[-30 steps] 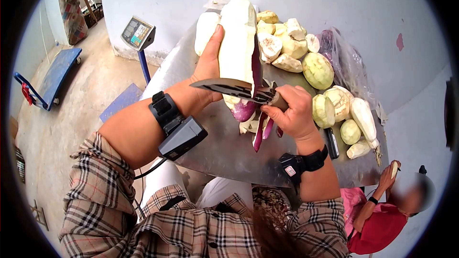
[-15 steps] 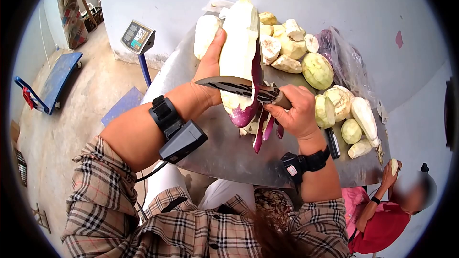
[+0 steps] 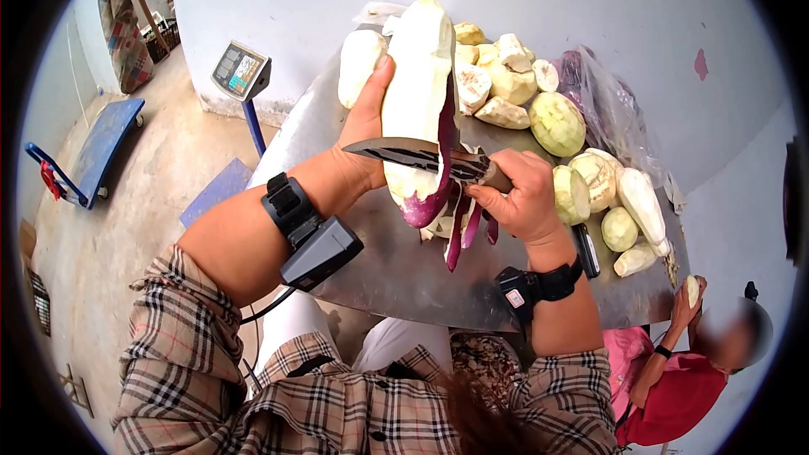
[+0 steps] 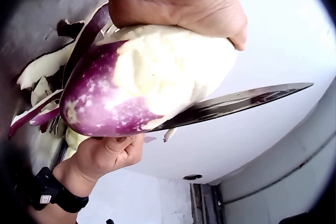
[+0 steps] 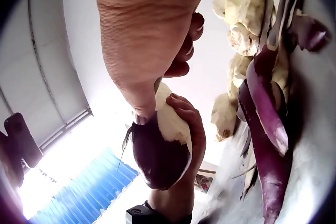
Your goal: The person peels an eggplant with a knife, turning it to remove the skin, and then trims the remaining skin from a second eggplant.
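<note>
My left hand (image 3: 364,131) grips a large, mostly peeled eggplant (image 3: 413,84) from its left side, thumb along the pale flesh. Purple skin remains on its lower end and along its right side, as the left wrist view shows on the eggplant (image 4: 110,92). My right hand (image 3: 527,198) holds a knife (image 3: 404,152) by its handle, the blade lying across the eggplant and pointing left. In the right wrist view the right thumb touches the purple skin of the eggplant (image 5: 157,155). Purple peel strips (image 3: 458,236) lie or hang just below the knife.
Peeled eggplants (image 3: 506,76) and pale pieces (image 3: 640,211) lie on the metal table (image 3: 379,261), beside a plastic bag (image 3: 619,109). A dark phone-like object (image 3: 587,251) is near my right wrist. A scale display (image 3: 242,70) and blue cart (image 3: 105,147) stand left; a person in red (image 3: 683,396) sits right.
The eggplant's purple end has shifted slightly downward in the head view, with my left hand still gripping it. The knife has stayed across it, moving only slightly.
</note>
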Demonstrator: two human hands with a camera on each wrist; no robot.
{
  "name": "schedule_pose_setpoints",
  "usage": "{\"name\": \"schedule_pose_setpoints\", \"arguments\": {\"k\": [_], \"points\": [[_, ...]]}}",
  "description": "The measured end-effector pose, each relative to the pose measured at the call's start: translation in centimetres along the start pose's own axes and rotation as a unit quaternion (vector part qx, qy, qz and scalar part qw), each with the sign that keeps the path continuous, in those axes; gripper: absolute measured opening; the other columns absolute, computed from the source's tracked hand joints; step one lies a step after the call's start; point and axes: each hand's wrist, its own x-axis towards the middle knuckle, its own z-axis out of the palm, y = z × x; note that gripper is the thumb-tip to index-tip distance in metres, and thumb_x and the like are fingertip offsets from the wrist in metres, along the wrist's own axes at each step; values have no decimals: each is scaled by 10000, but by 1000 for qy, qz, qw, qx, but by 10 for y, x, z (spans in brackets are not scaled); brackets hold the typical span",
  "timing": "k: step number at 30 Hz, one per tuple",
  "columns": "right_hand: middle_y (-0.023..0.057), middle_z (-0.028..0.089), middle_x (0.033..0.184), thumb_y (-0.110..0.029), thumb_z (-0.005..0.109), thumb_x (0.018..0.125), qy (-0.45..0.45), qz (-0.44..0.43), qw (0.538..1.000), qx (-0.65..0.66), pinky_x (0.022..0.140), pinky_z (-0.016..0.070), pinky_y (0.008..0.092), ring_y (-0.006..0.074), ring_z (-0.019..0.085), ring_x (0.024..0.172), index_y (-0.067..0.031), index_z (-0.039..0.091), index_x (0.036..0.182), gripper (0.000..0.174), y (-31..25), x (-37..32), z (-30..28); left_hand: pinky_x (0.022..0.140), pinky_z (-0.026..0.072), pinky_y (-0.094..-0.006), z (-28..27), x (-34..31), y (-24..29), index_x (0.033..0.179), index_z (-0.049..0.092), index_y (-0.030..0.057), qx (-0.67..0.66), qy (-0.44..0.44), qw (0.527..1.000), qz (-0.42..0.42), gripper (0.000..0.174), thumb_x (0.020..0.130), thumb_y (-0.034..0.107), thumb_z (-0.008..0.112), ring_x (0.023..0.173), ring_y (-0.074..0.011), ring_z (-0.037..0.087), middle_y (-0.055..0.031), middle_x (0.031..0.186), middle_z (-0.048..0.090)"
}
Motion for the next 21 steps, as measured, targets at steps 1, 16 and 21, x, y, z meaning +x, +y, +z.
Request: {"name": "schedule_pose_setpoints", "arguments": {"k": [1,16,21], "points": [[91,550,610,-364,799,686,-1,-6,1000,9,537,412,384,320,539,568,-73,547,685,385,0,1,0,916,503,-410,-4,0,1,1290,527,89,-15,-25,999,-15,608,925,573,487,1029,-245,614,-98,1156,632],[84,563,634,-389,794,686,14,3,1000,-14,546,414,380,315,551,580,-71,558,694,396,-4,-1,1,912,503,-432,-7,2,-4,1287,527,86,-43,-7,997,-64,582,933,546,486,1022,-274,614,-115,1165,626],[77,570,645,-399,791,687,27,-2,999,-37,559,417,380,310,557,592,-72,568,704,397,-4,-1,2,917,495,-432,-6,0,-5,1276,537,84,-11,-6,999,-42,597,930,566,471,1024,-278,609,-123,1154,627]]}}
